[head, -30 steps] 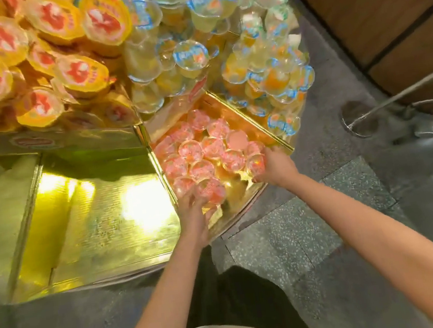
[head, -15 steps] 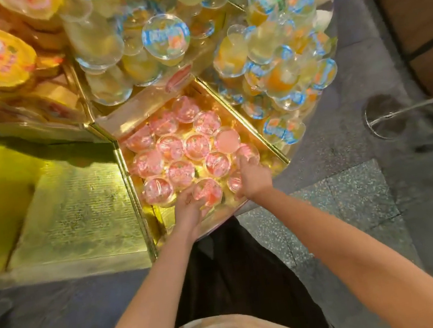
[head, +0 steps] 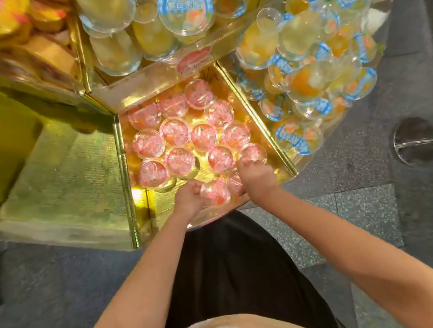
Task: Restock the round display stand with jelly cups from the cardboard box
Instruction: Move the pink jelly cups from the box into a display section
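Note:
A wedge-shaped gold compartment (head: 255, 109) of the round display stand holds several pink-lidded jelly cups (head: 175, 132) laid in rows. My left hand (head: 188, 199) grips a pink jelly cup (head: 215, 191) at the compartment's front edge. My right hand (head: 256, 179) is curled round another pink cup (head: 254, 153) at the front right, with a further cup partly hidden under its palm. The cardboard box is out of sight.
An unfilled gold compartment (head: 55, 179) lies to the left. Blue-labelled clear cups (head: 304, 69) fill the right wedge and the tier above; yellow-lidded cups (head: 13, 33) are at upper left. A metal stanchion base (head: 416, 140) stands on the grey floor at right.
The camera has come closer and turned toward the pink compartment. Both hands stay at its front edge, holding cups; the right hand has slid slightly inward.

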Demonstrator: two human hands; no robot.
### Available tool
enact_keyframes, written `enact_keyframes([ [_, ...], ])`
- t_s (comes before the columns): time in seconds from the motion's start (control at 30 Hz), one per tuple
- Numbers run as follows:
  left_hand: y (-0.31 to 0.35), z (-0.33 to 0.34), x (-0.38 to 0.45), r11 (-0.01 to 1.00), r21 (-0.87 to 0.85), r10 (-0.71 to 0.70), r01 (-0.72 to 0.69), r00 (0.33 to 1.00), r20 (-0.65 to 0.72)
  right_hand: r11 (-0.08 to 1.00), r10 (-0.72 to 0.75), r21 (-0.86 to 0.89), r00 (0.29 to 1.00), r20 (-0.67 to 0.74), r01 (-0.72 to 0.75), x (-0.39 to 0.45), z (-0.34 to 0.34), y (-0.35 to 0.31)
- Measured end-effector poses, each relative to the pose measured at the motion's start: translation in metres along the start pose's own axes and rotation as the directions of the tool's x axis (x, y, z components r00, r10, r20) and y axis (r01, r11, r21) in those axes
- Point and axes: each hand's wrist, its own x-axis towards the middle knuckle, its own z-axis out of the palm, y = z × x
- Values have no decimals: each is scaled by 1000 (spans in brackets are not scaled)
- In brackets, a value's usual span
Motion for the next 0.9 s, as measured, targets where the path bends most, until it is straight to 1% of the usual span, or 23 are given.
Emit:
enact_keyframes([
  [0.03,1,1,0,999,51,4,-3,1000,-20,1000,8,12,999,35,-9,1,-1,-2],
  [0.13,1,5,-3,987,159,23,-13,998,-60,997,52,59,997,50,-55,4,-6,-5],
  [0.27,5,12,-12,956,291,46,-30,998,-47,973,100,202,992,76,-114,5,-7,-3],
  [0.33,8,11,-17,957,288,42,-39,999,-3,954,124,262,987,102,-147,5,-12,-1],
  [0.4,8,6,-22,963,267,28,-37,999,39,958,122,244,985,120,-149,4,-24,0],
  [0.5,5,-15,-35,973,230,14,-19,1000,21,991,83,97,993,81,-91,0,-53,-8],
  [0.57,1,-33,-42,986,166,29,-31,999,19,995,36,96,999,27,-38,-2,-72,-24],
  [0.63,-5,-54,-52,987,128,95,-98,995,27,989,-45,142,998,-51,52,-2,-87,-48],
  [0.7,-12,-78,-66,978,79,194,-193,981,-2,976,-128,161,983,-133,148,-5,-100,-76],
  [0.77,-18,-103,-83,959,38,283,-282,957,-57,962,-196,151,960,-200,228,-11,-114,-106],
  [0.9,-51,-168,-120,931,-29,354,-365,918,-179,919,-300,172,912,-280,355,-34,-139,-186],
])
